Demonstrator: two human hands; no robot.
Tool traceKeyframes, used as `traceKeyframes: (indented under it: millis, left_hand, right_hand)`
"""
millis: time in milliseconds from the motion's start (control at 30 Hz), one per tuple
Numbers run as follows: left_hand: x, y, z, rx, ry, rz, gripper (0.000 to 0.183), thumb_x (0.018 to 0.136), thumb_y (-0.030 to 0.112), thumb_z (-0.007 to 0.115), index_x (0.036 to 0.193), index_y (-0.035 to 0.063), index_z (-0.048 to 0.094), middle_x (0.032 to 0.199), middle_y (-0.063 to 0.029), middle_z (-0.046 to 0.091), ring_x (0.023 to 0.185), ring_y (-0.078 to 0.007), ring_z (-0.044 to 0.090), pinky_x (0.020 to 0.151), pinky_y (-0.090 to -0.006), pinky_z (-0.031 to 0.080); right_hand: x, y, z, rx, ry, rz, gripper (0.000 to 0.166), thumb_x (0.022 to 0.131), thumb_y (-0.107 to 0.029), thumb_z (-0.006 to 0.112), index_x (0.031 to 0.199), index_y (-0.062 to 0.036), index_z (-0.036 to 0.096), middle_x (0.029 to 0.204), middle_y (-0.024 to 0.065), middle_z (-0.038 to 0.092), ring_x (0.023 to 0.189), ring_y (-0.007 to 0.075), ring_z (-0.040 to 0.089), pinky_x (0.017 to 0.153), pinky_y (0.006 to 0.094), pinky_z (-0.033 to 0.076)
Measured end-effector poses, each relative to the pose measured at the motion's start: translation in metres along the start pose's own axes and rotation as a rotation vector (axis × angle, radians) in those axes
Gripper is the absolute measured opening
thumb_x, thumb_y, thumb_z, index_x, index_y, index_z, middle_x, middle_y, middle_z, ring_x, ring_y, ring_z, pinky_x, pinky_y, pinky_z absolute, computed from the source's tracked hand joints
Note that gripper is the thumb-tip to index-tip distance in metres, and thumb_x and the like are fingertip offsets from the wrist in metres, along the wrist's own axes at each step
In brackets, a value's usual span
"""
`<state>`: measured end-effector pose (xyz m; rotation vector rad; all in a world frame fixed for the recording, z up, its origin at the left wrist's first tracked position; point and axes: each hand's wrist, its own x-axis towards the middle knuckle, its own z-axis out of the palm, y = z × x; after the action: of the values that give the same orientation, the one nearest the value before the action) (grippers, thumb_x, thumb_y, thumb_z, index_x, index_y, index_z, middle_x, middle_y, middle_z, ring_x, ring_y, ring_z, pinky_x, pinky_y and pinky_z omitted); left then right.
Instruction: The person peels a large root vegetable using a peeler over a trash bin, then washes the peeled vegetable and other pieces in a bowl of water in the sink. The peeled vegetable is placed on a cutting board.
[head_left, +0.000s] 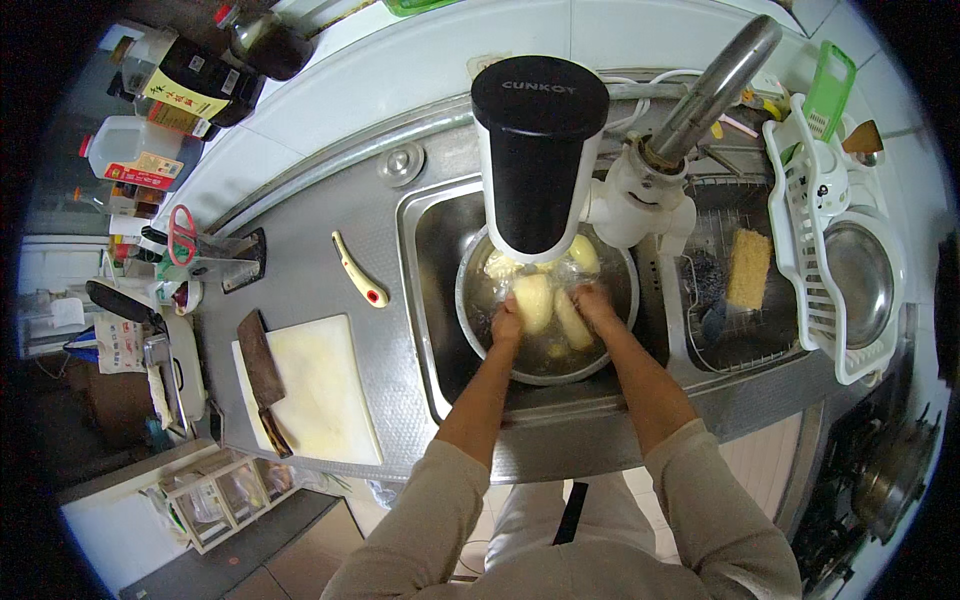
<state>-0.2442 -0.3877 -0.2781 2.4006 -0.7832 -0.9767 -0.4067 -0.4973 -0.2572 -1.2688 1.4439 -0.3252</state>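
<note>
A round metal basin (463, 300) of water sits in the left bowl of a steel sink (435, 360). Pale yellow peeled pieces, apparently potatoes, lie in the water. My left hand (507, 324) grips the large peeled potato (534, 304), its thumb along the left side. My right hand (594, 306) is blurred and partly under water, against a longer peeled piece (573, 321); its grip is unclear. Another peeled piece (584, 255) shows at the basin's far side. Over the far rim hangs the black and white faucet heater (538, 165), hiding part of the basin.
Left of the sink, a cleaver (261, 360) lies on a white cutting board (322, 397), near a cream-handled tool (360, 274). A yellow sponge (748, 268) rests on a wire rack in the right bowl. Beyond stands a white dish rack (799, 225). Sauce bottles (195, 82) line the far-left ledge.
</note>
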Motion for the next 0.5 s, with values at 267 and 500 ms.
traceKeyframes:
  millis: [267, 500]
  left_hand:
    - [-0.011, 0.029, 0.004, -0.332, -0.227, -0.025, 0.094, 0.063, 0.045, 0.076, 0.129, -0.0055, 0.032, 0.124, -0.0250, 0.045, 0.112, -0.0362, 0.047, 0.095, -0.0396, 0.038]
    - [-0.027, 0.047, -0.031, -0.944, -0.651, -0.383, 0.075, 0.073, 0.053, 0.063, 0.128, 0.0071, 0.041, 0.116, -0.0114, 0.052, 0.102, -0.0268, 0.054, 0.083, -0.0403, 0.045]
  right_hand:
    - [0.007, -0.002, 0.046, 0.029, -0.042, 0.126, 0.070, 0.084, -0.053, 0.050, 0.128, -0.0001, 0.039, 0.125, 0.0209, 0.046, 0.116, 0.0302, 0.044, 0.095, 0.0435, 0.035]
    - [-0.012, -0.035, -0.014, -0.210, -0.069, -0.027, 0.055, 0.087, -0.029, 0.050, 0.130, 0.0033, 0.036, 0.132, 0.0222, 0.039, 0.121, 0.0349, 0.039, 0.100, 0.0419, 0.031]
